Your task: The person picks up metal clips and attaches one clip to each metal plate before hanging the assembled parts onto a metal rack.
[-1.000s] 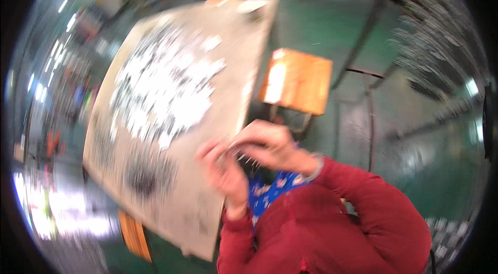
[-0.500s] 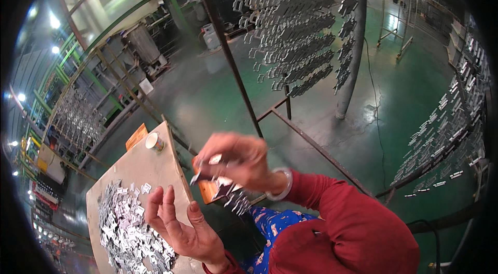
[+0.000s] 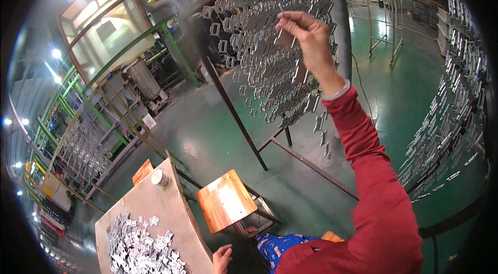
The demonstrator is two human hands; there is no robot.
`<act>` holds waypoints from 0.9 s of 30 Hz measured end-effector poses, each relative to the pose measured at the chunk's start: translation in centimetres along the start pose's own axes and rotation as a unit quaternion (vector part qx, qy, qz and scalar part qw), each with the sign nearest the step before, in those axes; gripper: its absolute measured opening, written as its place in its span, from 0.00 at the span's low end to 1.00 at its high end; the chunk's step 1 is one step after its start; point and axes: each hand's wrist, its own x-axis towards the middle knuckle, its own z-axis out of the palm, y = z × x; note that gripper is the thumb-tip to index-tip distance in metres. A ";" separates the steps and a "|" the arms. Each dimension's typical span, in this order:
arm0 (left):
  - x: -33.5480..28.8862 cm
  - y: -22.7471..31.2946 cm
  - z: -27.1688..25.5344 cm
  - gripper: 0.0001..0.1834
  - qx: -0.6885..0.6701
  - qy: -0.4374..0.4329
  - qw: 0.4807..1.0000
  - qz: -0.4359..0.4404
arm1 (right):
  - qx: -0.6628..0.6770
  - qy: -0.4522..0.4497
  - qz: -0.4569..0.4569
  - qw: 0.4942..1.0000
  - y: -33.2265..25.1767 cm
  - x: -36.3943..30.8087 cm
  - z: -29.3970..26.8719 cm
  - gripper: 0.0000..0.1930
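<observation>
My right hand [image 3: 313,40] is raised in front of a hanging mass of grey metal pieces [image 3: 249,40] on a dark frame. Its thumb and fingers are closed on a flat grey metal piece [image 3: 286,38], with more pieces dangling below in a string. Where this string ends among the hanging pieces behind is hard to make out. Low by the table's right edge, my left hand [image 3: 222,258] shows only in part, its fingers loosely apart with nothing visible in them. A pile of small grey metal pieces [image 3: 140,248] lies on the table [image 3: 132,204], left of that hand.
A paper cup [image 3: 160,178] stands at the table's far corner. A wooden stool [image 3: 225,200] is right of the table. The frame's dark metal bars [image 3: 311,166] run low ahead. More hanging pieces [image 3: 448,118] fill the right side.
My right hand has risen from above the stool to the hanging pieces, carrying the string. My left hand has dropped from beside the pile to the lower edge. The view has tilted up.
</observation>
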 end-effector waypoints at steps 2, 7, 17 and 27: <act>-1.0 -1.8 -0.6 0.17 0.022 0.010 0.999 -0.020 | -0.029 0.010 -0.025 0.999 1.0 3.2 -2.0 0.05; -1.0 -5.9 -1.7 0.23 -0.076 0.017 0.995 -0.056 | -0.065 0.062 -0.058 0.994 3.0 10.6 -6.6 0.03; -1.1 -7.0 -2.0 0.20 -0.100 0.012 0.993 -0.064 | -0.119 0.053 -0.002 0.991 8.7 22.3 -12.5 0.03; 0.7 -8.0 -2.3 0.20 -0.133 0.001 0.988 -0.075 | -0.149 0.101 0.020 0.984 13.0 26.5 -11.6 0.03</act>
